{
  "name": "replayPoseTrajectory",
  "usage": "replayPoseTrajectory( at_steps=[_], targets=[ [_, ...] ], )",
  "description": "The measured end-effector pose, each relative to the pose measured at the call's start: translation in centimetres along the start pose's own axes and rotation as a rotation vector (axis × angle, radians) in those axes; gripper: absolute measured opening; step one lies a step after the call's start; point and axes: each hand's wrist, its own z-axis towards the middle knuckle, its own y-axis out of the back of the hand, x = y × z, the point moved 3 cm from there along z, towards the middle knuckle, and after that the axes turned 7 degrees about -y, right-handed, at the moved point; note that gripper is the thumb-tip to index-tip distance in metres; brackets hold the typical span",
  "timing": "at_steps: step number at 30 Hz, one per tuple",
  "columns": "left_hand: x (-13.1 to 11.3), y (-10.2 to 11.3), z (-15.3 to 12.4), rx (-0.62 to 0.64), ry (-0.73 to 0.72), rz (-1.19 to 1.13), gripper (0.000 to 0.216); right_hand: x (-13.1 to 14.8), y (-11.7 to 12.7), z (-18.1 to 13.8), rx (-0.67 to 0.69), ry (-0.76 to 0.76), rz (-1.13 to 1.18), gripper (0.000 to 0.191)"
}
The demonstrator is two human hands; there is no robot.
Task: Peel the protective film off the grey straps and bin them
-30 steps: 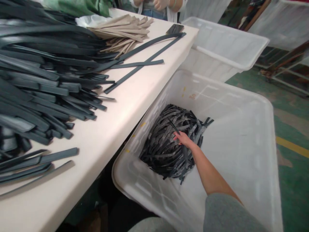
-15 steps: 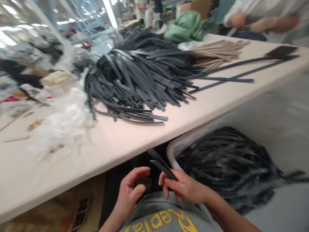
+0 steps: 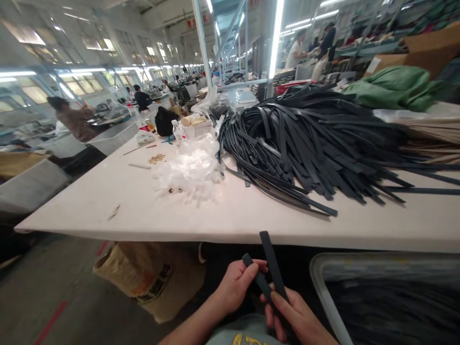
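Observation:
Two ends of dark flat strap (image 3: pixel 272 261) stick up from my right hand (image 3: pixel 287 311), whose thumb and fingers are closed around them. My left hand (image 3: pixel 239 282) pinches the tip of the shorter, left-hand strap end between thumb and fingers. The longer end stands free and leans toward the table edge. Where the straps run below my right hand is mostly hidden. Beyond my hands, a big heap of similar dark straps (image 3: pixel 305 148) lies on the white table (image 3: pixel 201 220).
Left of the heap lie a crumpled clear plastic bag (image 3: pixel 194 158) and small gold-coloured pieces (image 3: pixel 156 158). A bin (image 3: pixel 319 268) of dark straps stands at lower right, and a printed sack (image 3: pixel 151 278) sits under the table. Green cloth (image 3: pixel 395 88) lies at the back right.
My left hand has gone from empty and apart to gripping one strap end beside my right hand. The camera view has swung left, so the table's left end now shows.

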Motion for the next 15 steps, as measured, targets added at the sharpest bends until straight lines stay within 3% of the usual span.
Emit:
replayPoseTrajectory(
  at_steps=[3, 6, 10, 12, 15],
  targets=[
    [0.2, 1.6, 0.4, -0.004, -0.012, 0.134, 0.050, -0.3, 0.8, 0.4, -0.029, -0.011, -0.022, 0.060],
    [-1.0, 6.1, 3.1, -0.176, -0.152, 0.358, 0.040, -0.3, 2.2, 0.9, -0.146, -0.018, -0.002, 0.063],
    [-5.0, 13.7, 10.1, -0.431, -0.464, 0.901, 0.021, -0.6, 3.6, 1.8, -0.243, -0.030, 0.077, 0.066],
    [-6.4, 16.5, 14.3, -0.505, -0.498, 1.210, 0.033, -0.9, 3.6, 2.2, -0.245, -0.048, 0.094, 0.067],
    [-7.5, 18.8, 19.8, -0.521, -0.481, 1.481, 0.052, -1.4, 3.0, 2.3, -0.227, -0.081, 0.108, 0.071]
  ],
)
